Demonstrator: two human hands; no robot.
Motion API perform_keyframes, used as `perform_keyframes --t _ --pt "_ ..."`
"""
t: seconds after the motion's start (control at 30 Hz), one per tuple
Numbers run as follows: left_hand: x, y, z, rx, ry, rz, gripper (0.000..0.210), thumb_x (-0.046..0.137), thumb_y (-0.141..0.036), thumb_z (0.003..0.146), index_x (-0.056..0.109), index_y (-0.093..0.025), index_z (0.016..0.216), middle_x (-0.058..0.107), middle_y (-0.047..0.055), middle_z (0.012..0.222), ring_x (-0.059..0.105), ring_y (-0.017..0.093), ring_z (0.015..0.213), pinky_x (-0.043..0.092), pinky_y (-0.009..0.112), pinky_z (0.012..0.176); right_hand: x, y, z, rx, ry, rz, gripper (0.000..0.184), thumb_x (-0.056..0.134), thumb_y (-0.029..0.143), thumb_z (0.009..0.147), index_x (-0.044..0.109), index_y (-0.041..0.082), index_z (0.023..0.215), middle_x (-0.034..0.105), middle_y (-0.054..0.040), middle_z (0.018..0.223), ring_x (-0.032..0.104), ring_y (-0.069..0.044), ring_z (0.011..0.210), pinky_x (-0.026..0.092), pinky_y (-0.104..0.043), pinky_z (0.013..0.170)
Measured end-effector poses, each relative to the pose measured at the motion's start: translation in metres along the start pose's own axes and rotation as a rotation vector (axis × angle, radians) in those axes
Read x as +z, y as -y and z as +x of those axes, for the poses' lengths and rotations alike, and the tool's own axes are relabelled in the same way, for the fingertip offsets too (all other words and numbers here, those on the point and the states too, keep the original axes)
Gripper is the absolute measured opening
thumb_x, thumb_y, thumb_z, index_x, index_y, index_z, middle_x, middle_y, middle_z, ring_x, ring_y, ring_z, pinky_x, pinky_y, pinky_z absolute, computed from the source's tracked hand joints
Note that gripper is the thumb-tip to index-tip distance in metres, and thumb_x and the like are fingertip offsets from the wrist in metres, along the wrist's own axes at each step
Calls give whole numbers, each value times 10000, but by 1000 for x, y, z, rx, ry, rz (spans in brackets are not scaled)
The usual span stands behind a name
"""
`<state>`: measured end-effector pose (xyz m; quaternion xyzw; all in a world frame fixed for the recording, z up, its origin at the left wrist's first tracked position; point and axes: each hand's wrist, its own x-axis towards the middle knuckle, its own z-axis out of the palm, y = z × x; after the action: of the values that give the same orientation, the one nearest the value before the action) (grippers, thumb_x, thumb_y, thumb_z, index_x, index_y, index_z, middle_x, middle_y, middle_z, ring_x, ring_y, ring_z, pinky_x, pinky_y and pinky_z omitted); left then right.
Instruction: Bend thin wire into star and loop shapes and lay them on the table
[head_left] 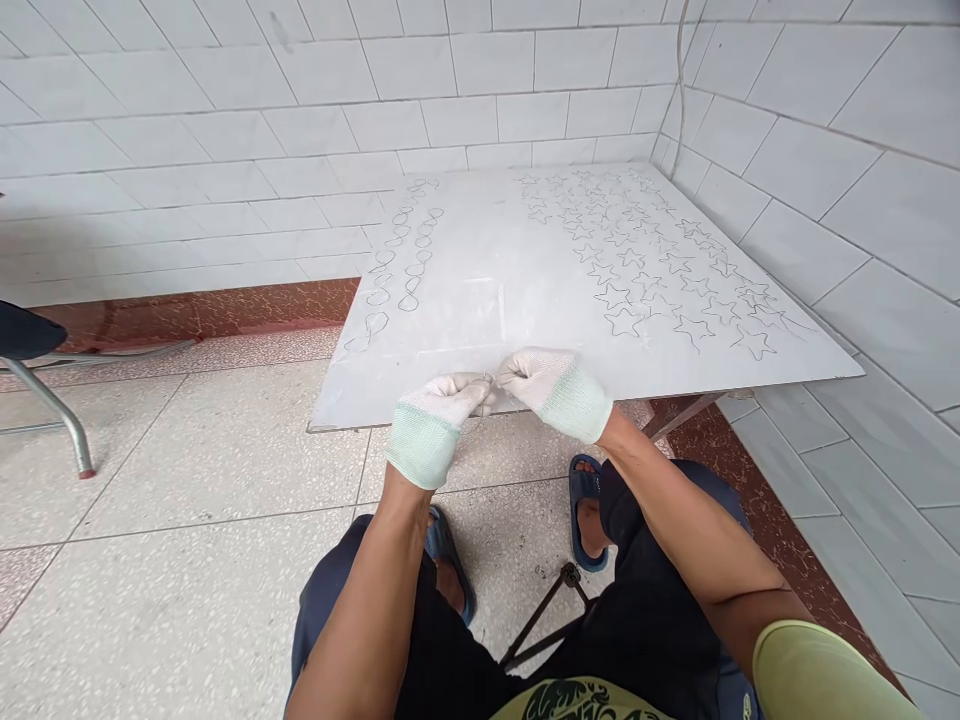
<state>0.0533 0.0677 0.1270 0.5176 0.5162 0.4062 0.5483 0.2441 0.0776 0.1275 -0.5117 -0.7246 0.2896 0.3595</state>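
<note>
Both hands wear white knit gloves with pale green cuffs and meet at the near edge of a white board (480, 240). My left hand (441, 410) is closed, its thumb and fingers pinching a thin wire (474, 428). From the other side, my right hand (553, 388) is closed in a pinch on the same wire, fingertips almost touching those of the left. The wire's exact shape between the fingers is too small to make out. Rows of rounded wire loops (409, 292) lie on the board's left, and many wire stars (624, 318) cover its right.
White tiled walls (405, 70) border the board at the back and right. A cable (681, 90) hangs in the corner. At left stands a metal-legged stool or chair (56, 410). Beneath the board are dark metal legs (551, 605) and my slippered feet on the speckled floor (187, 590).
</note>
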Motion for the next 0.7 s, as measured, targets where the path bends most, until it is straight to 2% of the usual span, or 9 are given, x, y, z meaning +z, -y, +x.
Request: perform_keyframes --t 0.17,0.27,0.4,0.57,0.7 --pt "-7 3 4 16 126 -107 380 894 -528 810 762 -174 847 720 49 693 676 201 723 588 308 647 -2 3 0 37 -15 76 195 575 163 937 737 187 830 764 7 838 669 -140 794 450 -247 745" --pt "-7 9 9 39 188 -159 415 917 -552 778 744 -175 763 656 24 600 632 181 660 561 305 644 -3 5 -2 -23 -11 27 212 564 159 946 735 188 825 768 -2 876 668 -142 821 452 -252 776" --pt "-12 18 20 11 306 -241 469 963 -564 695 751 -147 732 682 47 591 621 162 587 524 299 617 -5 2 -4 -137 17 -64 240 544 138 962 710 189 797 757 -12 910 653 -145 854 436 -257 797" --pt "-18 19 22 -81 488 -365 329 917 -436 818 795 -132 847 703 43 601 648 166 580 588 339 706 -11 2 -4 -219 61 -146 272 510 119 970 696 191 785 728 -25 915 616 -157 866 411 -276 799" --pt "-17 18 18 -99 589 -489 259 869 -389 872 810 -138 841 706 38 613 649 155 581 617 361 784 -16 7 -5 -237 104 -157 313 500 128 975 635 192 700 686 -22 842 580 -160 834 396 -291 790"
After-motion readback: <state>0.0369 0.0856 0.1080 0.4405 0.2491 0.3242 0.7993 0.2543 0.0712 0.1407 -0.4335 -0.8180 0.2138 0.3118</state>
